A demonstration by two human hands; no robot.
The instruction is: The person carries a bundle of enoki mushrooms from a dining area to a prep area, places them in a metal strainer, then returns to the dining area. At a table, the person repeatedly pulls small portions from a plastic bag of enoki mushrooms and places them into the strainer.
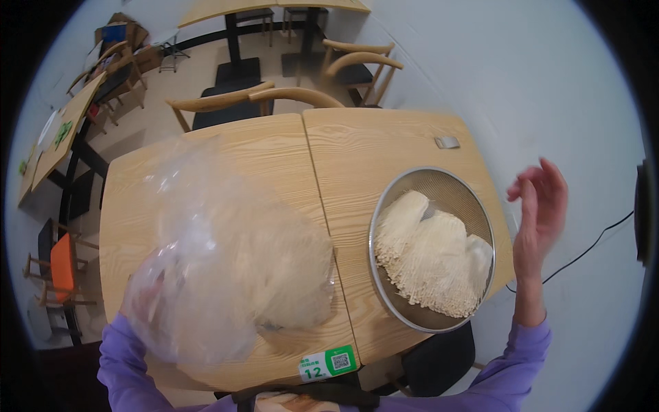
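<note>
A large clear plastic bag (206, 268), blurred, spreads over the left half of the wooden table. Pale contents show dimly through its right side; I cannot tell exactly what they are. My left hand (149, 286) grips the bag at its left side, the fingers partly hidden by film. On the right half of the table stands a round metal mesh strainer (371, 247) holding several bunches of enoki mushrooms (437, 257). My right hand (543, 206) is raised to the right of the strainer, near the wall, empty, with its fingers apart.
A small metallic object (447, 142) lies near the table's far right corner. A green and white table sticker (328, 363) marks the near edge. Wooden chairs (221, 103) stand beyond, and a black chair (440, 355) is below the strainer. A white wall (515, 103) borders the right.
</note>
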